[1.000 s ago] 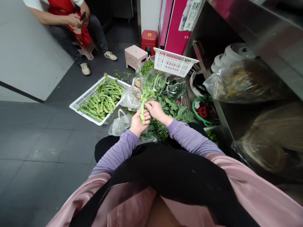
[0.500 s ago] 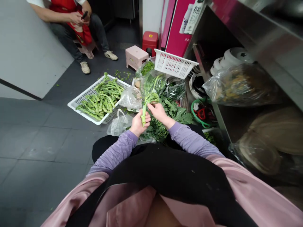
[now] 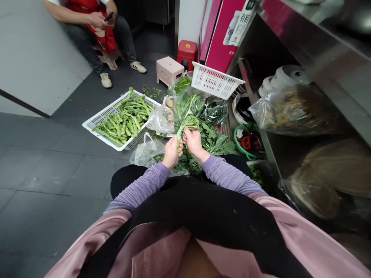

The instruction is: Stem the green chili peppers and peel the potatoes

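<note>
While L hand grips the green stalk round its lower stem, R hand pinches its upper stem; long axis runs fwd, head tipped R. Leafy greens lie just past R hand. Fwd-L, L hand nearer, is the white basket, piled stalks inside its edges; clear handled bag sits betw. its near corner & L hand, knotted bag by its R edge. Farther: bagged greens, pink stool, seated person.

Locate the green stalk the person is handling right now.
In the head view, the green stalk is near the centre, gripped in the left hand with the right hand at its upper part, right of the white tray.
</note>
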{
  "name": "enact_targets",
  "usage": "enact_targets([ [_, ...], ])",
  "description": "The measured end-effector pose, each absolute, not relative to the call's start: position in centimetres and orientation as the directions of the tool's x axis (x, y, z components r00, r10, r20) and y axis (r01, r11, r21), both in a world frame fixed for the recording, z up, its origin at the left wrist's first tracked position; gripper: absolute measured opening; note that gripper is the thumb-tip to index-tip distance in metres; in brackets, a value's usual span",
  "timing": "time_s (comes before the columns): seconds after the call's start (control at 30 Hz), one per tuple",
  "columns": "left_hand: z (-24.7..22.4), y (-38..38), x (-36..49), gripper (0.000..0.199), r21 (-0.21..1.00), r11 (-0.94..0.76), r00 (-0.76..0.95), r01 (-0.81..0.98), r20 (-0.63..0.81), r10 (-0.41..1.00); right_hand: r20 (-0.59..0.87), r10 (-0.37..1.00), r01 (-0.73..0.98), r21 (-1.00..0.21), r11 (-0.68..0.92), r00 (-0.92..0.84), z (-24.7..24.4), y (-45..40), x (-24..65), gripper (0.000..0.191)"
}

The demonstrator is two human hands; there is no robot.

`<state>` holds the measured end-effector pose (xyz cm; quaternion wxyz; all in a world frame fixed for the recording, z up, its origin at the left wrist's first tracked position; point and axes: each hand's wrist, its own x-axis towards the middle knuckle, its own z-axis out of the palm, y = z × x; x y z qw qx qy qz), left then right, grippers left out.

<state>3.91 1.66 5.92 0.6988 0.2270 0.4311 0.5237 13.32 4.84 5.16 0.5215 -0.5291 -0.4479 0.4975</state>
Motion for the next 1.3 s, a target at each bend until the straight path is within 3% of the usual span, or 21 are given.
enact_targets([
  [0.07, 5.4, 1.8, 3.7, 0.029, 0.887, 0.183, -0.089, -0.424, -0.242, 0.966, -0.099, 0.986, -0.239, -0.969, -0.065, 0.132, 5.4, 4.1, 12.3, 0.046],
  [0.13, 5.1, 2.1, 3.3, 0.025, 0.949, 0.06, -0.17, -0.309, -0.117, 0.978, -0.13, 0.987, -0.311, -0.946, -0.095, 0.095, 5.8, 3.3, 12.2, 0.043],
  [0.37, 5.0, 2.0, 1.9, 0.021, 0.989, -0.088, -0.11, -0.122, 0.074, 0.991, -0.1, 0.995, -0.358, -0.928, -0.098, -0.013, 7.6, 2.9, 15.0, 0.028],
  [0.47, 4.9, 1.7, 2.0, 0.016, 0.992, -0.126, -0.076, -0.031, 0.123, 0.989, -0.046, 0.995, -0.212, -0.977, -0.027, 0.086, 7.4, 3.2, 15.0, 0.029],
  [0.57, 4.6, 1.6, 2.1, 0.016, 0.987, -0.157, -0.059, 0.017, 0.158, 0.986, 0.098, 0.97, 0.16, -0.985, 0.063, 0.223, 6.9, 2.9, 15.1, 0.027],
  [0.63, 4.4, 1.6, 2.1, 0.016, 0.982, -0.183, -0.041, 0.057, 0.185, 0.982, 0.193, 0.96, 0.37, -0.923, 0.107, 0.204, 6.5, 2.3, 15.3, 0.023],
  [0.7, 4.2, 1.8, 2.0, 0.015, 0.973, -0.201, -0.031, 0.117, 0.206, 0.978, 0.196, 0.967, 0.405, -0.907, 0.116, 0.163, 6.0, 1.8, 15.4, 0.021],
  [0.77, 4.1, 2.1, 1.9, 0.014, 0.957, -0.225, -0.035, 0.182, 0.235, 0.971, 0.066, 0.988, 0.241, -0.97, 0.03, 0.143, 5.3, 1.6, 15.5, 0.023],
  [0.83, 3.9, 2.3, 1.8, 0.013, 0.93, -0.268, -0.041, 0.25, 0.286, 0.957, -0.179, 0.982, -0.062, -0.982, -0.176, 0.051, 4.6, 1.9, 15.9, 0.027],
  [0.9, 3.5, 2.5, 1.7, 0.014, 0.883, -0.32, -0.021, 0.344, 0.348, 0.937, -0.38, 0.916, -0.344, -0.849, -0.401, -0.129, 4.2, 2.7, 16.8, 0.028],
  [0.97, 3.0, 2.6, 1.6, 0.013, 0.794, -0.366, 0.041, 0.486, 0.397, 0.917, -0.467, 0.845, -0.519, -0.671, -0.53, -0.26, 4.0, 3.8, 17.9, 0.024],
  [1.03, 2.4, 2.7, 1.6, 0.014, 0.656, -0.403, 0.129, 0.638, 0.425, 0.896, -0.499, 0.817, -0.624, -0.548, -0.557, -0.291, 4.1, 4.6, 18.9, 0.018],
  [1.1, 1.9, 2.7, 1.6, 0.017, 0.516, -0.43, 0.2, 0.741, 0.442, 0.875, -0.515, 0.812, -0.668, -0.504, -0.548, -0.277, 4.3, 5.2, 19.4, 0.016],
  [1.2, 1.3, 2.6, 1.6, 0.021, 0.409, -0.449, 0.244, 0.794, 0.462, 0.853, -0.467, 0.865, -0.655, -0.599, -0.461, -0.183, 4.8, 5.6, 19.1, 0.024],
  [1.3, 1.1, 2.6, 1.7, 0.022, 0.411, -0.449, 0.241, 0.793, 0.465, 0.852, -0.33, 0.942, -0.569, -0.763, -0.307, -0.065, 5.0, 5.5, 17.9, 0.033],
])
